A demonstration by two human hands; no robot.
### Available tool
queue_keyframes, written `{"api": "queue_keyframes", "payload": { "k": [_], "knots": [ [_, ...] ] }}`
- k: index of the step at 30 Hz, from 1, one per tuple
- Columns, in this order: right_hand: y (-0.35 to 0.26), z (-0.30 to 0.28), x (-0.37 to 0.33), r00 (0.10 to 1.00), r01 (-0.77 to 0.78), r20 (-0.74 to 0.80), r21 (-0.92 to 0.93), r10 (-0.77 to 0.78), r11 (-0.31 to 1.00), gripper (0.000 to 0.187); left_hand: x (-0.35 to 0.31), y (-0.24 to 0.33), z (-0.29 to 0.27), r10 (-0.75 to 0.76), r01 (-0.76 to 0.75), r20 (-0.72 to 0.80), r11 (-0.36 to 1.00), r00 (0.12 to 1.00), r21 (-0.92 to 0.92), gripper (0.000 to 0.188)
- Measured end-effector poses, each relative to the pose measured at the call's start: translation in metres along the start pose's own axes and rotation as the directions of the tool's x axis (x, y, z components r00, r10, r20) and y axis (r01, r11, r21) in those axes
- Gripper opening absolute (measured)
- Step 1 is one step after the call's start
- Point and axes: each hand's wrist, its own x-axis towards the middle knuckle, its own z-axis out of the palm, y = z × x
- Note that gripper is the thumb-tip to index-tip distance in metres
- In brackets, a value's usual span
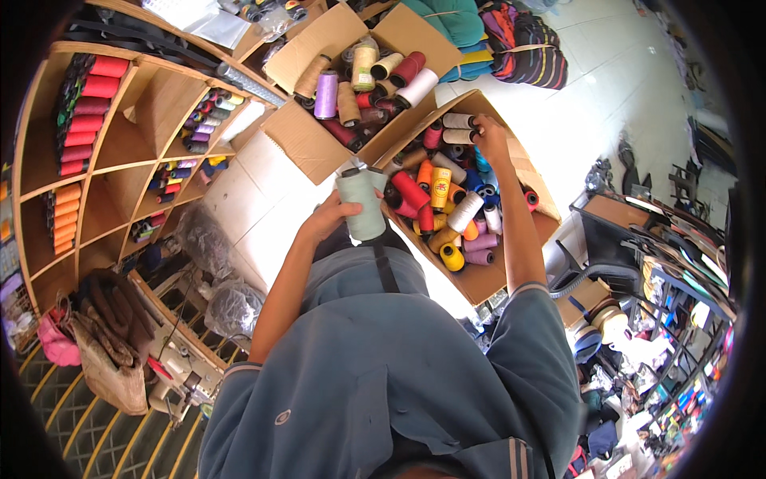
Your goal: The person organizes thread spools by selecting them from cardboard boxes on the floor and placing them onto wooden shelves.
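My left hand (pixel 329 217) is wrapped round a large grey-green thread spool (pixel 361 209), held upright in front of my body. A second pale green spool (pixel 377 180) shows partly behind it. My right hand (pixel 491 140) reaches into the far part of an open cardboard box (pixel 533 177), its fingers closed at the end of a cream thread spool (pixel 459 136). Another pale spool (pixel 458 120) lies alongside that one. Below them the box holds a jumble of spools, among them a yellow spool (pixel 440 188), a red spool (pixel 410 190) and a white spool (pixel 464 211).
Farther left, another open cardboard box (pixel 313 147) holds more spools. A wooden shelf (pixel 128 169) at left stores rows of red and orange thread. Below it is a sewing machine (pixel 179 383). Folded striped fabric (pixel 536 56) lies at the back; cluttered racks line the right.
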Motion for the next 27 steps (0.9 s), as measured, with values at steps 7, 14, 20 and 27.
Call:
{"api": "queue_keyframes", "payload": {
  "k": [7,14,20,27],
  "knots": [
    [-0.004,-0.036,-0.049,0.915,-0.373,0.075,0.528,0.396,0.763,0.032,-0.002,0.016,-0.024,-0.032,0.042,0.109,0.995,0.994,-0.094,0.074],
    [-0.112,-0.059,-0.062,0.919,-0.392,0.323,0.713,0.225,0.581,0.027,-0.012,0.017,-0.064,0.137,-0.080,0.254,0.971,0.957,-0.223,0.084],
    [-0.199,-0.039,-0.033,0.759,-0.511,0.648,0.653,-0.063,0.559,0.028,-0.054,0.053,-0.089,0.412,-0.194,0.442,0.867,0.796,-0.460,0.082],
    [-0.304,-0.001,0.042,0.394,-0.427,0.832,0.543,-0.391,0.723,0.028,-0.137,0.053,-0.135,0.521,-0.287,0.455,0.824,0.722,-0.489,0.084]
  ]
}}
